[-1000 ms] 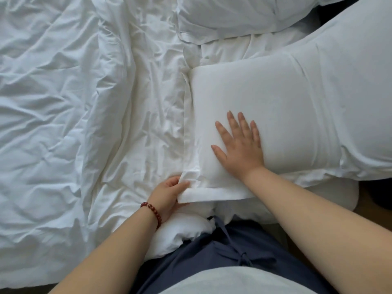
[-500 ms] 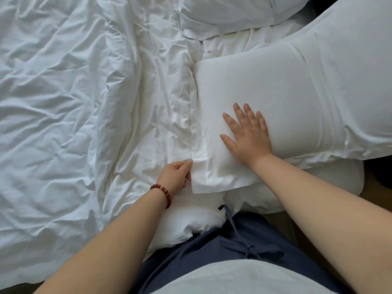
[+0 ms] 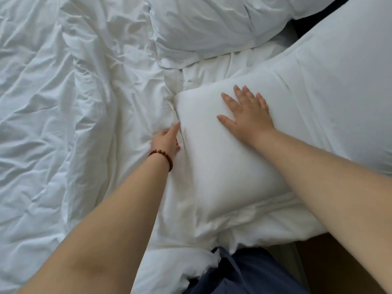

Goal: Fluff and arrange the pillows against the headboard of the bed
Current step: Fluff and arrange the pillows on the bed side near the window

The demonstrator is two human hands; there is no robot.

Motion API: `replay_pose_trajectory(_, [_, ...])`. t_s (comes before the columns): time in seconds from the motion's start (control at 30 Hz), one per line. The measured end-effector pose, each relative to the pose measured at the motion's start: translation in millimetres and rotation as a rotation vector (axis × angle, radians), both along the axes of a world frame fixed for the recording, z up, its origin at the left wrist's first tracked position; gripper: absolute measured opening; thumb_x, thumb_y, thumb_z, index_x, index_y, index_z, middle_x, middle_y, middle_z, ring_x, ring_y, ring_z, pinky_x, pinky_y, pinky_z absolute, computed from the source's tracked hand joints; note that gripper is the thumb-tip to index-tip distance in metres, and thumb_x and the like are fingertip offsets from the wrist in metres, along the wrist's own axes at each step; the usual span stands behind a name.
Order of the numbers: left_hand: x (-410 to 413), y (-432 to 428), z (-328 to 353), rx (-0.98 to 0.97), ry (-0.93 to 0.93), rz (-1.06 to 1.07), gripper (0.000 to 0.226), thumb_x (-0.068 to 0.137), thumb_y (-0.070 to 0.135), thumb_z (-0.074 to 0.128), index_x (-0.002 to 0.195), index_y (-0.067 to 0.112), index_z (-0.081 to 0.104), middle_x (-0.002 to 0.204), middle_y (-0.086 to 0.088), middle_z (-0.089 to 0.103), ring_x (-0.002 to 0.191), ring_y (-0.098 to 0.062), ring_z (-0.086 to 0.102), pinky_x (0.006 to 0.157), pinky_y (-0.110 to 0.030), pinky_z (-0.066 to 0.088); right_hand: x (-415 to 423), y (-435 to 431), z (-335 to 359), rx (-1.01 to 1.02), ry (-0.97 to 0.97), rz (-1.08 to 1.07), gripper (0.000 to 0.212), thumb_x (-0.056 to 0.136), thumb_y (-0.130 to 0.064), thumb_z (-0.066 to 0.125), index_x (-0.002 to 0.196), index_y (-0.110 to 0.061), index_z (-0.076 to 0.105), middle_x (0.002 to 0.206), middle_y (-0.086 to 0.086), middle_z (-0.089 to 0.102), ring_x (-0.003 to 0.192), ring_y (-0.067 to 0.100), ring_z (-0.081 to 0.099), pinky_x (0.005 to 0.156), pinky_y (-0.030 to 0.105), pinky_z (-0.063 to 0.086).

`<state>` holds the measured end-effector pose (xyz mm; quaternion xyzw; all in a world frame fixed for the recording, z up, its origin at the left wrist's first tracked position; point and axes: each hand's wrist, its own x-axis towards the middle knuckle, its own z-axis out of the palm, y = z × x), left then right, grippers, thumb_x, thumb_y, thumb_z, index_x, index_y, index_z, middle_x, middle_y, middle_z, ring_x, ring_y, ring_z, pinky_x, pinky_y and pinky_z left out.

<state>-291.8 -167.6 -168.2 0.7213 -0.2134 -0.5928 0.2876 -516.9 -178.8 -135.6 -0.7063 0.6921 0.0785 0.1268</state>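
while the right hand [image 3: 247, 117] lies flat and open on the near pillow [image 3: 229, 166], the left hand [image 3: 166, 141], fingers loosely extended, touches its left edge, gripping nothing visible.

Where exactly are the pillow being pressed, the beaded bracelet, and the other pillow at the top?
pillow being pressed [image 3: 214, 158], head view, on its bare white top face.
beaded bracelet [image 3: 162, 154], head view, on the red beads at the left wrist.
other pillow [image 3: 212, 28], head view, on its wrinkled middle.
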Motion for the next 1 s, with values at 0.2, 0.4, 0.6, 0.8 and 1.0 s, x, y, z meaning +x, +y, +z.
replay_pose_trajectory(0.2, [-11.0,-78.3,-0.6,-0.383,-0.302,-0.064,0.043,0.084,0.038,0.071,0.121,0.018,0.061,0.104,0.005,0.067,0.091,-0.004,0.061,0.088,-0.018,0.05,-46.1,-91.8,-9.8,0.04,-0.016,0.046,0.068,0.093,-0.068,0.025,0.154,-0.042,0.009,0.165,-0.003,0.007,0.151,0.018,0.004,0.121,0.046,0.002])
replay_pose_trajectory(0.4, [-29.5,-173.7,-12.3,-0.211,-0.55,-0.391,0.062,0.081,0.036,0.073,0.134,0.016,0.049,0.126,-0.004,0.058,0.112,-0.023,0.057,0.089,-0.029,0.044,-96.0,-164.2,-18.6,0.109,0.003,-0.01,0.067,0.092,-0.062,0.043,0.152,-0.037,0.025,0.157,0.001,0.033,0.147,0.025,0.023,0.12,0.047,0.014])
replay_pose_trajectory(0.6, [-2.4,-174.8,-26.5,-0.165,-0.463,-0.305,0.016,0.078,0.036,0.074,0.079,0.023,0.065,0.081,0.004,0.065,0.076,-0.018,0.062,0.071,-0.032,0.052,-112.9,-182.1,-32.2,0.228,0.073,-0.111,0.058,0.09,-0.064,0.046,0.141,-0.037,0.045,0.137,0.007,0.052,0.13,0.032,0.042,0.106,0.047,0.03])
replay_pose_trajectory(0.8, [5.0,-178.6,-21.2,-0.327,-0.544,-0.415,0.02,0.089,0.032,0.067,0.084,0.013,0.062,0.074,0.004,0.057,0.065,-0.01,0.051,0.058,-0.024,0.039,-112.7,-205.1,-36.6,0.249,0.172,-0.039,0.029,0.086,-0.055,0.057,0.105,-0.033,0.064,0.126,0.0,0.053,0.122,0.027,0.043,0.102,0.043,0.029])
replay_pose_trajectory(1.0, [0.9,-184.9,-19.2,-0.415,-0.573,-0.333,0.02,0.091,0.028,0.065,0.086,0.009,0.061,0.067,0.004,0.049,0.06,-0.009,0.046,0.058,-0.021,0.039,-115.9,-201.0,-34.5,0.007,-0.027,-0.017,0.027,0.095,-0.038,0.052,0.074,-0.02,0.049,0.081,-0.004,0.055,0.088,0.028,0.055,0.091,0.038,0.03])
